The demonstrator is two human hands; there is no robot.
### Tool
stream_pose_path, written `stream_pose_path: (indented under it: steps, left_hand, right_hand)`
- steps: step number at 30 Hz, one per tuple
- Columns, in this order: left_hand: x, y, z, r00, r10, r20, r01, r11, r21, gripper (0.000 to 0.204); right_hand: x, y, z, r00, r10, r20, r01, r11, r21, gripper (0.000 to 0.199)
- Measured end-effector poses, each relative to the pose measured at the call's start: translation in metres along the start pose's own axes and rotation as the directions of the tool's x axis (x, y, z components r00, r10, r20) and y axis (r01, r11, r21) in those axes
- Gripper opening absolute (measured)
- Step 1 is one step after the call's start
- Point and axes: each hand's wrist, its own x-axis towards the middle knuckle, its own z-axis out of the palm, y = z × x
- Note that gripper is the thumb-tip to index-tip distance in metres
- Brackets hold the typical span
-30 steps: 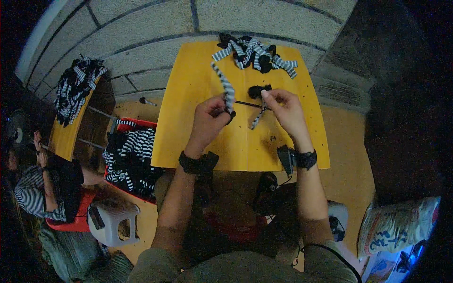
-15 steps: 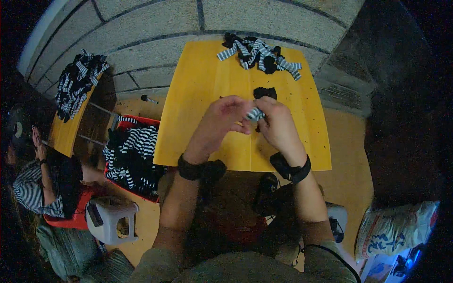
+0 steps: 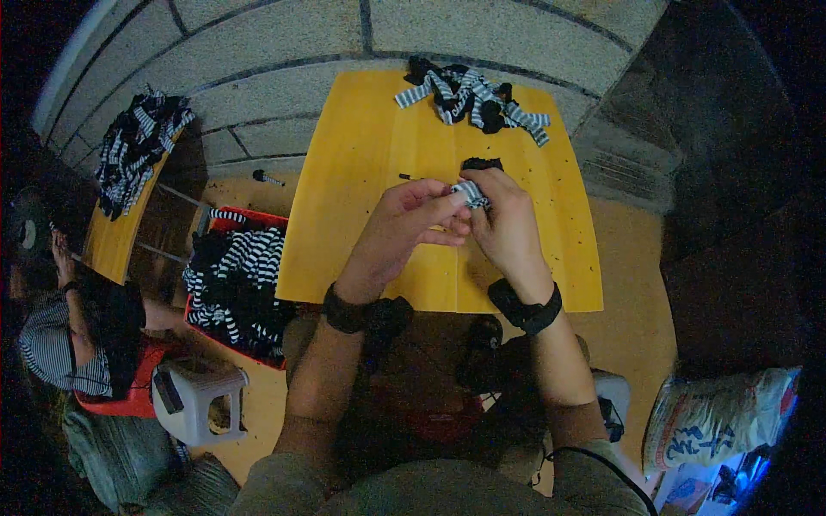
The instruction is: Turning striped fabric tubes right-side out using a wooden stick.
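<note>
My left hand (image 3: 411, 225) and my right hand (image 3: 503, 217) meet over the middle of a yellow table (image 3: 344, 206). Together they pinch a small black-and-white striped fabric strip (image 3: 469, 193) bunched between the fingertips. Just beyond the fingers a small black fabric piece (image 3: 482, 163) lies on the table. A heap of striped and black fabric pieces (image 3: 469, 96) sits at the far edge of the table. Both wrists wear black bands.
A red crate (image 3: 225, 225) full of striped fabric stands left of the table, with a grey stool (image 3: 198, 397) near it. Another person (image 3: 60, 344) sits at a second yellow table (image 3: 107, 245) piled with striped fabric. A printed sack (image 3: 718, 421) lies at lower right.
My hands were apart with a long striped strip stretched on the table. They came together, and the strip is now gathered up small between the fingertips.
</note>
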Motion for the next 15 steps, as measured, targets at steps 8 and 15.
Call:
stream_pose_path:
  steps: [8,15]
  left_hand:
    - [-0.0029,0.0070,0.0061,0.999,0.018,-0.032,-0.018,1.000,-0.006,0.022]
    - [-0.0061,0.0049,-0.0030,0.995,0.042,-0.095,-0.038,0.999,0.034,0.021]
  right_hand:
    - [-0.0006,0.0004,0.0026,0.998,-0.034,-0.060,0.032,0.999,-0.044,0.036]
    - [-0.0018,-0.0057,0.0060,1.000,0.002,-0.016,-0.004,0.997,-0.079,0.039]
